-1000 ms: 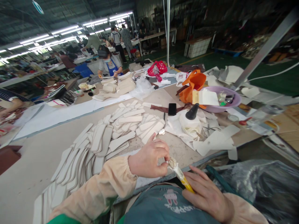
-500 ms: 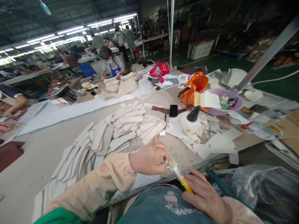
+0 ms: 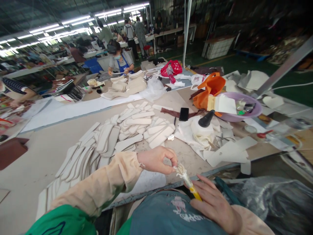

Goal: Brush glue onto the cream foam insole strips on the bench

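My right hand holds a glue brush with a yellow handle between thumb and fingers, above my lap at the table's near edge. White residue coats the ferrule and the base of its pale bristles, which point up and left. With thumb and index finger pinched together, my left hand is at the bristle tips; whether a loose bit is between them is too small to see. Beyond my left forearm lie many overlapping off-white, round-ended strips, spread in rows and heaps on the table.
A white container with a black cone top stands wrapped in cloth to the right. Near it are a phone, scraps, an orange bag and a purple basin. A co-worker sits across the table.
The view has shifted slightly, so the table's things sit a little differently in frame. My left hand still pinches at the bristles, and my right hand keeps its hold on the brush.
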A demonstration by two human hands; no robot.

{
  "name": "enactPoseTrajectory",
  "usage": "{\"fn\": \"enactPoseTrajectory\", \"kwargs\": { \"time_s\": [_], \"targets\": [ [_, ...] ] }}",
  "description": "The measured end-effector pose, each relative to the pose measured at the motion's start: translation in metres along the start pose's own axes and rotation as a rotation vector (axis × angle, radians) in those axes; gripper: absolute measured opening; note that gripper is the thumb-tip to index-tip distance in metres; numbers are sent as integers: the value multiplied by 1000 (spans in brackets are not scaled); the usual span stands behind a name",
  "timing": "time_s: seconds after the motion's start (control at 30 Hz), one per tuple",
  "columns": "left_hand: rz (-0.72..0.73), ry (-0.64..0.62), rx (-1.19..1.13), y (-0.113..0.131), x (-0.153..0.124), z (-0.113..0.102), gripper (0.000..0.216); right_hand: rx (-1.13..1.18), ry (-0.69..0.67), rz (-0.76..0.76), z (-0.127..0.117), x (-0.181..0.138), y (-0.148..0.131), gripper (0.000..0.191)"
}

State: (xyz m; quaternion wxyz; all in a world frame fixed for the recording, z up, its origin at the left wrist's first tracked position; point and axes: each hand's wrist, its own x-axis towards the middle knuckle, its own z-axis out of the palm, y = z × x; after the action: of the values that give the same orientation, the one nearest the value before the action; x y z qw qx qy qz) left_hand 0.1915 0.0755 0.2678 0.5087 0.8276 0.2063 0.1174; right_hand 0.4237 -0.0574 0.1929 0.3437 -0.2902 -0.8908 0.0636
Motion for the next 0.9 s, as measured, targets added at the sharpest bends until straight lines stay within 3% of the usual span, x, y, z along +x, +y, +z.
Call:
{"fn": "enactPoseTrajectory", "kwargs": {
  "time_s": [0.4,0.7,0.8,0.9],
  "targets": [
    [-135,271,529,15,3,21,8,-7,-20,27,0,1,7,19],
    [-159,316,542,17,11,24,6,-25,-42,42,-1,0,12,18],
    [-150,349,562,9,11,15,6,-26,-37,45,0,-5,15,17],
    [-181,514,585,-1,5,-8,9,-34,-42,60,-1,-17,17,14]
  ]
}}
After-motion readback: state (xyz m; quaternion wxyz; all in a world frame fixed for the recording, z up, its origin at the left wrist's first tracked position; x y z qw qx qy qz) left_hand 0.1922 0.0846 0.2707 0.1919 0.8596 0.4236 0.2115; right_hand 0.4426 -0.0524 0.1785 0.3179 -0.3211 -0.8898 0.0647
